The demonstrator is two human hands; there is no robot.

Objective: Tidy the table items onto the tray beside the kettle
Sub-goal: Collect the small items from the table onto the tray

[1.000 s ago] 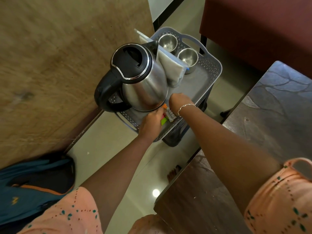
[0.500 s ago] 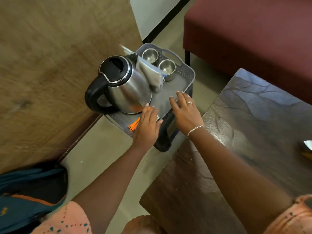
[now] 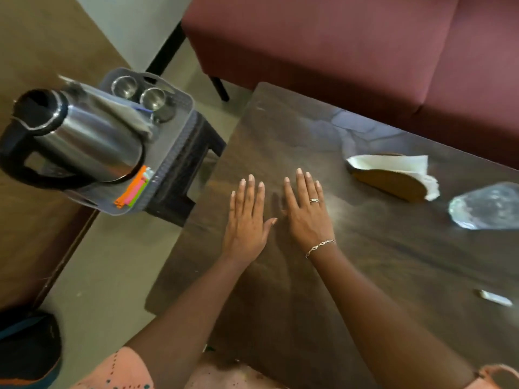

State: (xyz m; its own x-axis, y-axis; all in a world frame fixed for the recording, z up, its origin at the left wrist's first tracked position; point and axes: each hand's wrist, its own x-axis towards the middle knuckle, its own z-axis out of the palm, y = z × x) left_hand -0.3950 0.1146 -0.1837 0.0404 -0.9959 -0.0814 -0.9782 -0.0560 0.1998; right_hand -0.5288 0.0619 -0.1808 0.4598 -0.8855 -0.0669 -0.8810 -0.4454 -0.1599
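A grey tray [image 3: 184, 116] on a dark stool holds a steel kettle [image 3: 84, 138], two steel cups [image 3: 153, 97], a folded cloth pouch [image 3: 120, 108] and a bundle of orange, pink and green sachets [image 3: 133, 189] beside the kettle. On the dark wooden table [image 3: 295, 276] my left hand [image 3: 245, 220] and my right hand [image 3: 306, 211] lie flat side by side, fingers straight, holding nothing. Farther right on the table sit a wooden holder with white napkins [image 3: 393, 175], a clear plastic object [image 3: 486, 206] and a small white packet [image 3: 495, 298].
A maroon sofa [image 3: 351, 37] runs along the far side of the table. A wooden panel [image 3: 33, 248] stands to the left of the tray. A dark blue bag [image 3: 28, 346] lies on the floor at lower left.
Both hands left the tray and moved right onto the table, now lying flat. The coloured sachets stay on the tray beside the kettle. The view swung right.
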